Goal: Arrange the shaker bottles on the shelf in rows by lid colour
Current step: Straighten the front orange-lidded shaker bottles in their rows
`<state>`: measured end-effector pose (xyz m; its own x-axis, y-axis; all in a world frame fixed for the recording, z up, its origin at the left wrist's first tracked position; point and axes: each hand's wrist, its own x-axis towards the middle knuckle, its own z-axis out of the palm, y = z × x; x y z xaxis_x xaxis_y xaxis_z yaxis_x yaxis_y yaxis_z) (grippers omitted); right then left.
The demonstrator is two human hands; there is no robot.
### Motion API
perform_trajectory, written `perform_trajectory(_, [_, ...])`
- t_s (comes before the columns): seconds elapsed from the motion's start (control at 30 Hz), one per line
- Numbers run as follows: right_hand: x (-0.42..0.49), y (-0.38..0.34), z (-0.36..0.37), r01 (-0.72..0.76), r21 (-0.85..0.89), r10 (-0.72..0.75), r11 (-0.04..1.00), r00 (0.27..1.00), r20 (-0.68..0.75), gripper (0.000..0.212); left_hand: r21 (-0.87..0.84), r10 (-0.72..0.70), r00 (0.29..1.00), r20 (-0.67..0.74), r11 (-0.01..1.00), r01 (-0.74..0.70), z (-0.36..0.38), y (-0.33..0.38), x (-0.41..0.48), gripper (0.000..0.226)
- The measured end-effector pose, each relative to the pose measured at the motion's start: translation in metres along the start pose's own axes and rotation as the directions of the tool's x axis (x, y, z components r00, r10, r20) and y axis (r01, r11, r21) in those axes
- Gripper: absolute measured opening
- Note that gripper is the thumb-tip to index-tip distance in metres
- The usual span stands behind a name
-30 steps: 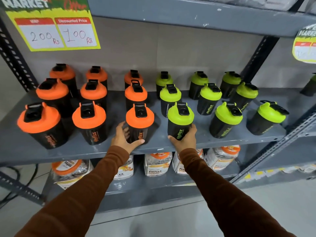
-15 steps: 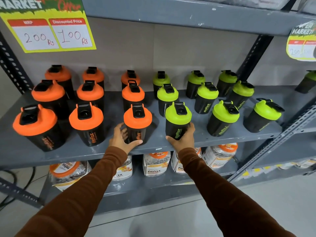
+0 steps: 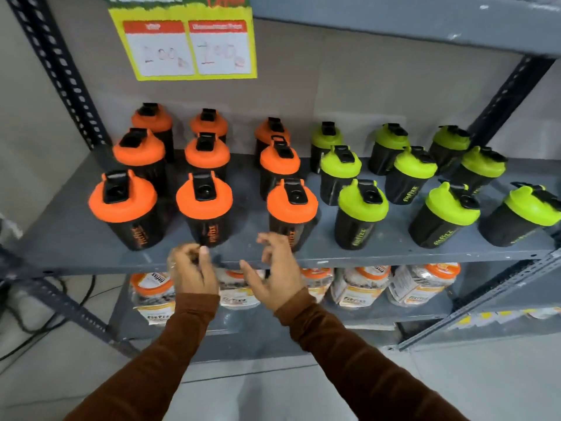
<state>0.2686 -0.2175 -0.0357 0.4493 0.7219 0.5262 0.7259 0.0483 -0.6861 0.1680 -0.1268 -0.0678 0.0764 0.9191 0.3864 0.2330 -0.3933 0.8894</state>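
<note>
Shaker bottles stood on the grey metal shelf (image 3: 76,238) in two blocks, nine with orange lids on the left and nine with lime-green lids on the right, each block three deep and three across. Both hands hung just in front of the shelf's front edge, gripping nothing. The left hand (image 3: 191,271) was loosely curled, fingers bent in toward the thumb, just below the front middle orange-lidded bottle (image 3: 208,211). The right hand (image 3: 277,275) was spread with fingers half bent, its fingertips (image 3: 267,238) overlapping the base of the front right orange-lidded bottle (image 3: 293,211); motion blur hid whether they touched it. The nearest green-lidded bottle (image 3: 361,212) stood well clear to the right of that hand. All the bottles had tapered black bodies with printed lettering down the side, domed glossy plastic lids and black flip caps. Rust-brown sleeves (image 3: 349,344) covered both forearms. Clear jars with orange lids (image 3: 352,284) filled the shelf beneath, and a yellow price sign (image 3: 188,47) hung on the wall above.
</note>
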Motion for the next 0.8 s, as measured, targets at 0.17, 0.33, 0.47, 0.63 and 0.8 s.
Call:
perform_trajectory(0.17, [0.038,-0.014,0.048,-0.355,0.126,0.349,0.926,0.934,0.073,0.086,0.074,-0.13,0.979,-0.155,0.987,0.143,-0.048,-0.038,0.044,0.077])
perform_trajectory(0.33, [0.07,-0.024,0.064,-0.59,0.326,0.496,0.739,0.803,0.331,0.114,0.061,-0.22,0.976,-0.005,0.974,0.22,-0.069,-0.037,0.088,0.115])
perform_trajectory(0.47, [0.075,-0.021,0.069,-0.572,0.249,0.483,0.781,0.807,0.339,0.113,0.01,-0.277,0.957,0.081,0.961,0.278,-0.08,-0.035,0.101,0.108])
perform_trajectory(0.63, [0.072,-0.022,0.07,-0.566,0.226,0.5,0.793,0.816,0.289,0.107,-0.04,-0.298,0.945,0.136,0.951,0.306,-0.088,-0.031,0.096,0.098])
perform_trajectory(0.8, [0.067,-0.018,0.065,-0.552,0.197,0.5,0.81,0.826,0.259,0.105,-0.051,-0.302,0.933,0.197,0.947,0.317,-0.096,-0.037,0.093,0.095])
